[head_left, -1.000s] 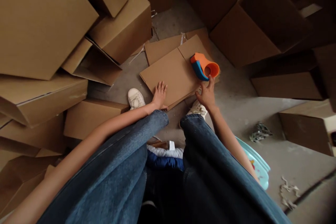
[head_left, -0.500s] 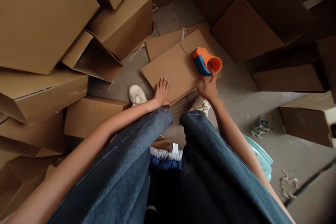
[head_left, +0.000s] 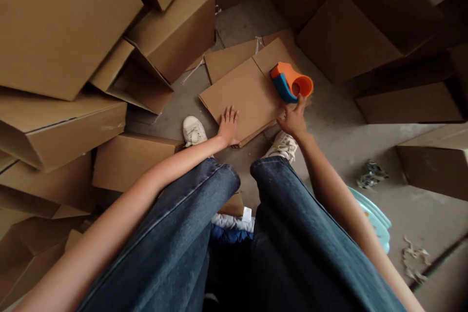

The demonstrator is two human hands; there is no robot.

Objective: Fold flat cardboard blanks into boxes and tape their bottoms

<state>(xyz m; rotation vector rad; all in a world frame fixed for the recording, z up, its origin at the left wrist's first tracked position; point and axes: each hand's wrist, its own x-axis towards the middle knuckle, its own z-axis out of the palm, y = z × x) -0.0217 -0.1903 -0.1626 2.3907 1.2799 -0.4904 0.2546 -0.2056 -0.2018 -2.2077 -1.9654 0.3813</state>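
A folded flat cardboard box [head_left: 243,90] lies on the floor in front of my feet. My left hand [head_left: 228,129] rests on its near left part, fingers spread and the palm low by the edge. An orange and blue tape dispenser [head_left: 287,78] lies on the right part of the cardboard, its round orange opening facing up. My right hand [head_left: 295,119] is at the near side of the dispenser. Its index finger reaches to the orange rim, and the thumb points left, apart from it, over the cardboard's edge. The other fingers of that hand are partly hidden.
Another flat cardboard sheet [head_left: 230,61] lies beneath and behind. Stacked boxes [head_left: 171,24] crowd the left, and more boxes [head_left: 351,34] stand at the right. A turquoise plastic stool-like object [head_left: 373,219], crumpled clear tape [head_left: 372,174] and a pale string [head_left: 415,258] lie on the right floor.
The whole view has shifted slightly. Both hands, the cardboard and the tape dispenser keep nearly the same places relative to each other.
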